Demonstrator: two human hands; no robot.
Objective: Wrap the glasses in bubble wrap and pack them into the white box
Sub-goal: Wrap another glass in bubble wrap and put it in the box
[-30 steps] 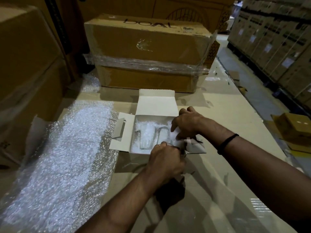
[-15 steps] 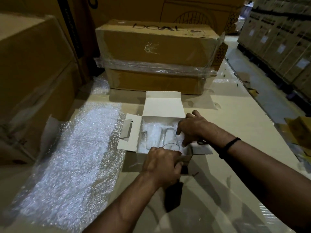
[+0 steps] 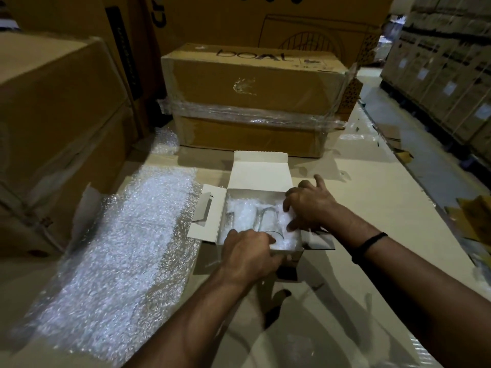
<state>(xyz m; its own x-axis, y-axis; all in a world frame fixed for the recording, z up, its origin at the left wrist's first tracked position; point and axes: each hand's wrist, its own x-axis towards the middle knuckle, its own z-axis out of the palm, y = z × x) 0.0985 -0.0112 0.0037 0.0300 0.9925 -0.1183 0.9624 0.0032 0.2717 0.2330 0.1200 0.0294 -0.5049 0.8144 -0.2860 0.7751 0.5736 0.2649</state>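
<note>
My left hand (image 3: 249, 257) is nearest. It grips the near wall of the white box (image 3: 259, 172), thumb outside and fingers curled over the rim, much as it did half a second ago. Just beyond it is my right hand (image 3: 309, 208), with a black band (image 3: 369, 244) on the wrist. It presses on the bubble wrap (image 3: 240, 208) at the box's right side. Its fingers are now spread wider than before, the little finger lifted out over the worktop (image 3: 372, 197).

The glasses (image 3: 261, 220) lie wrapped inside the box, one clear rim showing. The lid stands open at the far side. A spare sheet (image 3: 119, 248) of bubble wrap lies left of the box.

Behind, a brown carton (image 3: 252, 86) banded with clear film (image 3: 239, 112) bears writing that looks like "boAL". A taller carton (image 3: 212, 19) beyond shows "Cr", with the rest cut off.
</note>
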